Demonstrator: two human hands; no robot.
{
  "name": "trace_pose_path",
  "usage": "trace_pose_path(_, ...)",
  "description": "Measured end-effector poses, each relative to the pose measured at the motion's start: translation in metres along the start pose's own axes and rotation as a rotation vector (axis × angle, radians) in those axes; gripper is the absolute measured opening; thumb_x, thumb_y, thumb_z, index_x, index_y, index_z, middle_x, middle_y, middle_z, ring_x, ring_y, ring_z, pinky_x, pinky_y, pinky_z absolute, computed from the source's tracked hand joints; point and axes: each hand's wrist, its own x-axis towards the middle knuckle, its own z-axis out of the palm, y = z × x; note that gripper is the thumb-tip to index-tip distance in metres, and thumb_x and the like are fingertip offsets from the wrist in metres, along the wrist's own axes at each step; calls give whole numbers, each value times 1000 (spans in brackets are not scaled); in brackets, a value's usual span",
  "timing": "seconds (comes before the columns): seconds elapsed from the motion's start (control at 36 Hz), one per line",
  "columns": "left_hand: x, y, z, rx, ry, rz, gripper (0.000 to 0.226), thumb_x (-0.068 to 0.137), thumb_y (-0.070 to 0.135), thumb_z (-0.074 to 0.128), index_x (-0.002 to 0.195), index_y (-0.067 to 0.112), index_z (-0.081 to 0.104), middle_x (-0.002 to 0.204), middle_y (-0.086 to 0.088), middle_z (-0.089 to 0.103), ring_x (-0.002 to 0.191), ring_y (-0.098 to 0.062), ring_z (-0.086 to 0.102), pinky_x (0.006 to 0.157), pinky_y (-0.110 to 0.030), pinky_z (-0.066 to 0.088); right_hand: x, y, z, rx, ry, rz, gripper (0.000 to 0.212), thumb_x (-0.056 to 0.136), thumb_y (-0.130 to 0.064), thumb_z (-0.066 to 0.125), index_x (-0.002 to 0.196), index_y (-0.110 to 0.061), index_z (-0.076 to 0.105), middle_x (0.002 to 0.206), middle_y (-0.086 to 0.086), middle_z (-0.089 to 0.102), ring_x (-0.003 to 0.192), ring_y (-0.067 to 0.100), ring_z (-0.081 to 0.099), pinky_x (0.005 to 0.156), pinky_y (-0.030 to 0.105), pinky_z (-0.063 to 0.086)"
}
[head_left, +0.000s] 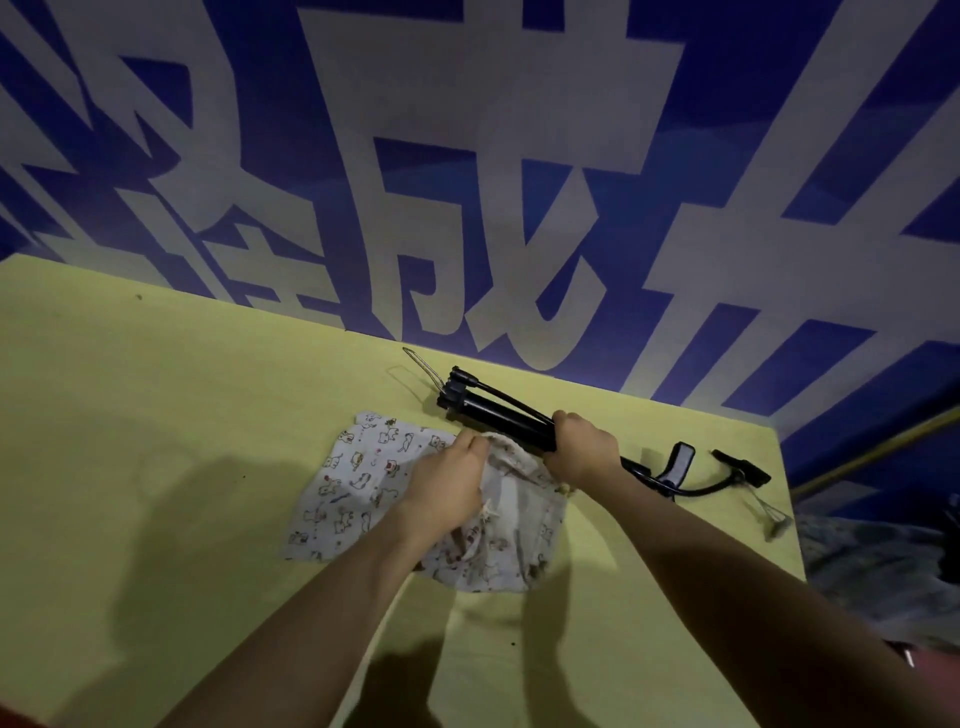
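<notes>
A black hand pump (493, 415) lies on the yellow table (156, 415), its foot end pointing toward the wall. My right hand (584, 447) grips the pump's barrel near its middle. A black hose and nozzle (737, 470) trail off to the right of that hand. Just in front of the pump lies a pale cloth bag printed with small animals (358, 478). My left hand (447, 480) rests on the bag and pinches its fabric near the opening.
A blue banner with large white characters (467, 182) hangs right behind the table's far edge. The table's right edge (789, 519) is close to the pump hose, with dark clutter beyond it. A thin wire foot bracket (421, 361) sticks out from the pump's far end.
</notes>
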Motion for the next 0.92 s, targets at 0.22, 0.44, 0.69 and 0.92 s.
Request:
trace_pose_path(0.22,-16,9,-11,-115,15,-26,53,85,-3,46,136,11,37,132,-5,38,84,-29,56,55,-35,36,-44,7,-38,174,200,2,38,80,-40,62,105,-19,42,92,3,58,80,28,58,59,32,42)
trace_pose_path(0.44,-32,17,-30,-323,54,-30,65,86,-1,49,146,12,27,139,-5,35,114,-27,51,87,-43,50,-93,18,-53,435,226,52,37,74,-31,68,104,-20,50,88,1,64,76,25,59,55,28,41)
trace_pose_path(0.69,-42,26,-42,-387,3,13,84,83,-3,53,151,9,6,154,-5,15,126,-28,43,95,-39,47,-145,26,-34,642,210,85,32,65,-28,63,95,-24,53,80,5,65,68,29,63,59,43,55)
trace_pose_path(0.92,-48,29,-48,-604,-23,6,93,82,2,65,151,13,4,159,1,5,144,-19,19,110,-24,27,-171,32,-14,495,76,49,31,72,-29,65,100,-25,53,86,1,64,80,25,61,71,41,53)
